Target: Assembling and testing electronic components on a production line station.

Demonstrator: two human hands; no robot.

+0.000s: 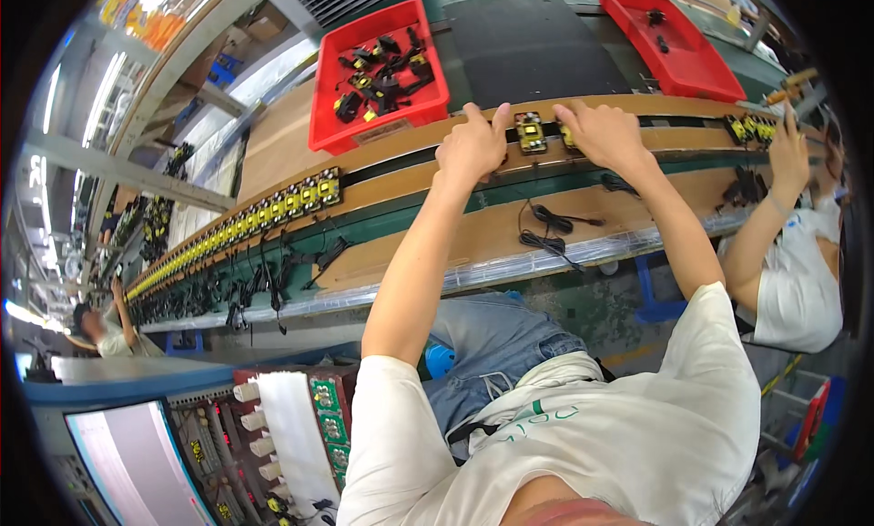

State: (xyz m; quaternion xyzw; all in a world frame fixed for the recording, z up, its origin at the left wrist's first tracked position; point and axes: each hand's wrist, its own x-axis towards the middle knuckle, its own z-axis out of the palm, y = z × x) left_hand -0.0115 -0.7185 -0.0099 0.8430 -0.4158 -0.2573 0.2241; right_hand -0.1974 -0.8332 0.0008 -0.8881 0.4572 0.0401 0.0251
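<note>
My left hand [471, 147] is over the brown-edged rail, fingers curled and thumb pointing away from me; what it grips, if anything, is hidden behind it. My right hand [603, 136] has its fingers closed on a small circuit board with yellow parts [569, 137], partly covered by the fingertips. Between my hands a second yellow-and-black circuit board [530, 132] lies on the rail [382, 171], touched by neither. Black cables [551, 221] lie coiled on the bench just below.
A long row of circuit boards [264, 212] runs left along the rail. Beyond it stand a red bin [332, 130] of black and yellow parts and another red tray [696, 61]. At right a co-worker's hand [788, 153] is beside several boards [751, 128]. A monitor [137, 462] stands lower left.
</note>
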